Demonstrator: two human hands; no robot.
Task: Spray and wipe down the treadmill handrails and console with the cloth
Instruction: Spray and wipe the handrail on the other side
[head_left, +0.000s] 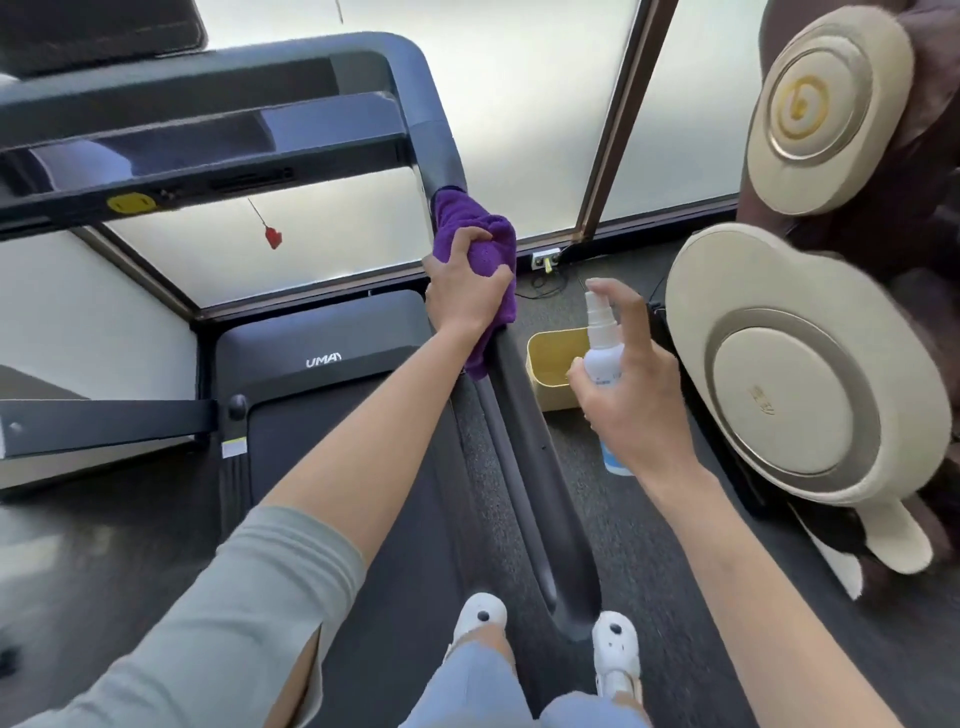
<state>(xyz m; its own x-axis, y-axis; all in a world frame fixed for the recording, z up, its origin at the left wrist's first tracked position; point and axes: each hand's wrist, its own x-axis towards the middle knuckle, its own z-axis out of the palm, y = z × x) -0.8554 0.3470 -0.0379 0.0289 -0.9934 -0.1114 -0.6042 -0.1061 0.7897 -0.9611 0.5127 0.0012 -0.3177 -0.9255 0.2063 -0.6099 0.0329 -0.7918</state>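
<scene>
My left hand (465, 293) grips a purple cloth (483, 236) wrapped around the treadmill's right handrail (524, 431), about halfway up the dark bar. My right hand (634, 384) holds a small white spray bottle (602, 345) upright just right of the rail, fingers curled round its body and the index finger raised over the nozzle. The dark console (208, 156) spans the top left, with a yellow safety key (131, 202) and a red clip (272, 236) hanging on a cord below it.
The treadmill belt and motor cover (317, 343) lie below. A yellow bin (553, 364) stands on the floor right of the rail. A beige and brown massage chair (800, 364) fills the right side. Frosted windows (519, 104) stand ahead. My white shoes (615, 639) straddle the rail's base.
</scene>
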